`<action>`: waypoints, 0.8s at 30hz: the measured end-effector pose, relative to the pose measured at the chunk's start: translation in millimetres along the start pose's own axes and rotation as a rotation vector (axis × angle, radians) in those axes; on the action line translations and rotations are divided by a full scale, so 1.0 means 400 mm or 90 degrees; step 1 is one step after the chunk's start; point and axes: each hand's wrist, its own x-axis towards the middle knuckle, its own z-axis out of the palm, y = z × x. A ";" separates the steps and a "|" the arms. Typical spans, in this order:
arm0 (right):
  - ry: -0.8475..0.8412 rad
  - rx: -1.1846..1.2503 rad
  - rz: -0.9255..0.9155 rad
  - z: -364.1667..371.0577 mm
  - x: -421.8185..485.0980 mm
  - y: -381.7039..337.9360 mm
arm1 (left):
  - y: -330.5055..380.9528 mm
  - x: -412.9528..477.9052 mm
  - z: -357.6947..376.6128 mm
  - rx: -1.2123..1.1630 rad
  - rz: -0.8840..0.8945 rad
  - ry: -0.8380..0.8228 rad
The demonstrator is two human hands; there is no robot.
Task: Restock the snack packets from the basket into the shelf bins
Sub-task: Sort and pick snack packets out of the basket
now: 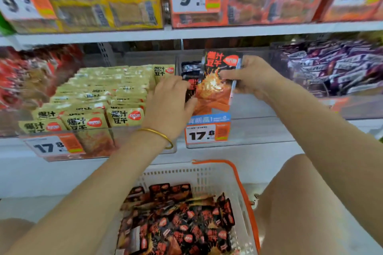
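Both forearms (116, 172) reach up to the clear shelf bin (252, 130) at twelve o'clock from the white basket (207, 174). The right hand (252, 76) clasps an upright stack of snack packets (215, 85) there; the left hand (170, 101), at eight o'clock, curls round its lower edge.

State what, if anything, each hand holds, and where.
The right hand grips the black-and-orange foil snack packets by their right edge. The left hand touches their lower left edge; whether it grips cannot be told.
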 end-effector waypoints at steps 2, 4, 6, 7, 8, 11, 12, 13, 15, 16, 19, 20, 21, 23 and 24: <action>-0.026 -0.039 0.042 0.038 0.057 0.042 | -0.009 -0.005 0.030 0.074 -0.009 -0.057; -0.053 -0.095 0.082 0.080 0.095 0.078 | -0.016 -0.013 0.056 0.094 -0.013 -0.077; -0.057 -0.142 0.121 0.107 0.123 0.107 | -0.024 -0.022 0.069 0.098 -0.008 -0.066; -0.043 -0.170 0.139 0.114 0.136 0.117 | -0.026 -0.025 0.071 0.094 -0.004 -0.059; -0.027 -0.210 0.150 0.116 0.147 0.126 | -0.028 -0.026 0.072 0.084 -0.002 -0.054; -0.019 -0.372 0.148 0.112 0.161 0.136 | -0.026 -0.026 0.066 0.072 0.000 -0.052; -0.018 -0.391 0.140 0.112 0.165 0.137 | -0.027 -0.027 0.066 0.071 0.001 -0.054; -0.017 -0.395 0.127 0.114 0.172 0.141 | -0.027 -0.026 0.063 0.071 0.001 -0.058; 0.010 -0.392 0.092 0.121 0.183 0.143 | -0.031 -0.028 0.065 0.076 0.000 -0.070; 0.025 -0.403 0.073 0.124 0.187 0.140 | -0.033 -0.027 0.067 0.082 0.000 -0.073; 0.074 -0.446 0.043 0.134 0.191 0.134 | -0.034 -0.026 0.066 0.086 0.001 -0.076; 0.085 -0.451 0.043 0.137 0.193 0.137 | -0.034 -0.027 0.067 0.085 0.003 -0.075; 0.093 -0.452 0.045 0.140 0.193 0.140 | -0.034 -0.026 0.065 0.084 0.003 -0.075; 0.096 -0.448 0.059 0.146 0.190 0.145 | -0.034 -0.026 0.064 0.089 0.003 -0.076; 0.090 -0.447 0.066 0.148 0.189 0.146 | -0.035 -0.026 0.065 0.091 0.004 -0.076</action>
